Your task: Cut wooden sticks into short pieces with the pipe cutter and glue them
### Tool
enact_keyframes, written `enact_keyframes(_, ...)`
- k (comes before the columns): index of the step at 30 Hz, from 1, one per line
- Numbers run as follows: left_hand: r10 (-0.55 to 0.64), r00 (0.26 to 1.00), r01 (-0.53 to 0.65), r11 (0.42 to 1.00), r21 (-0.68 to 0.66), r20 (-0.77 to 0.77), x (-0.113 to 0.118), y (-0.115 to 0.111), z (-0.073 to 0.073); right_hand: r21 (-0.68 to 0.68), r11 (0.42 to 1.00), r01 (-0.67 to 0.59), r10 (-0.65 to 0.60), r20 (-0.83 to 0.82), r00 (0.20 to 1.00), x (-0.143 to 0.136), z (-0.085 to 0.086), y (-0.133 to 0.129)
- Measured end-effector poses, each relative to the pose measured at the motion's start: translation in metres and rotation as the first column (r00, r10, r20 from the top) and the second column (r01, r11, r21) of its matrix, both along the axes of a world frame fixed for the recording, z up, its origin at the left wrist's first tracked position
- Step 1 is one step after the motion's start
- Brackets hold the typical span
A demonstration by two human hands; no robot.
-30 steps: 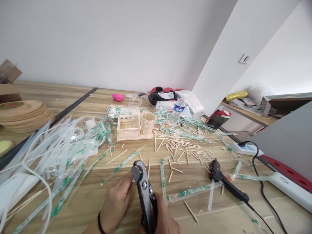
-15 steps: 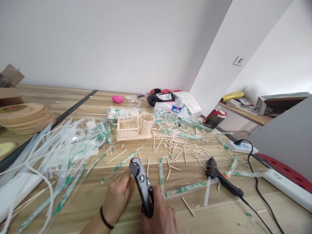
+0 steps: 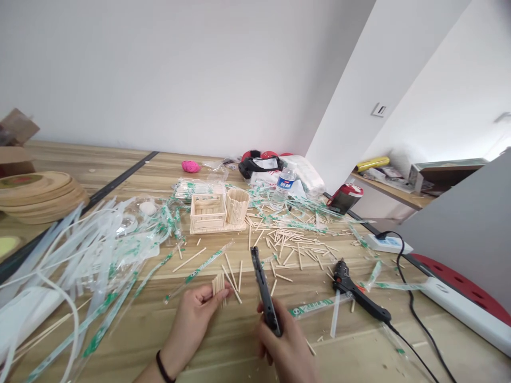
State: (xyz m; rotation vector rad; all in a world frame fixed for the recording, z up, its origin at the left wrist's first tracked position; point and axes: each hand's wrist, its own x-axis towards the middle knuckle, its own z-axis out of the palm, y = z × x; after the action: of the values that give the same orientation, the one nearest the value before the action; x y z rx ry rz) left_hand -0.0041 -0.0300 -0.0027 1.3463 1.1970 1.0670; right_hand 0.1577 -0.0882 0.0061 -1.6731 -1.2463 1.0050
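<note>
Pinched in my left hand (image 3: 197, 314) is a small row of short wooden sticks (image 3: 218, 284), side by side and upright. My right hand (image 3: 285, 340) is wrapped round a dark cutter (image 3: 263, 292), its head pointing away from me and apart from the sticks. Beyond my hands stands a stick-built holder with an open square box (image 3: 208, 211) on the left and a round cup (image 3: 238, 206) on the right, both on one stick base (image 3: 217, 230). Several cut sticks (image 3: 287, 242) lie scattered to the right of it.
A black glue gun (image 3: 355, 292) lies at the right, its cord running towards me past a white power strip (image 3: 451, 298). Plastic wrappers and clear strips (image 3: 91, 250) cover the left. A bottle (image 3: 286, 180) and a pink ball of yarn (image 3: 190, 166) stand farther back.
The cutter has moved right, away from my left hand, and turned edge-on. My left hand has turned, so the row of sticks in it now shows. The view has shifted slightly.
</note>
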Motion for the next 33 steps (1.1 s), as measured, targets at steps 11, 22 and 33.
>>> enact_keyframes(11,-0.083,0.997,0.083,0.993,-0.081,0.009,0.001,-0.002,0.007,-0.076,0.988,-0.134,0.154,0.51,0.846,0.007,0.025,-0.01)
enact_keyframes(22,0.02,0.947,0.065,0.965,0.254,-0.321,-0.002,-0.014,0.012,-0.075,0.99,-0.121,0.141,0.625,0.768,-0.003,0.018,-0.017)
enact_keyframes(33,0.236,0.856,0.123,0.771,0.625,-0.461,-0.01,-0.012,0.004,-0.031,0.992,-0.121,0.115,0.612,0.782,-0.007,0.02,-0.02)
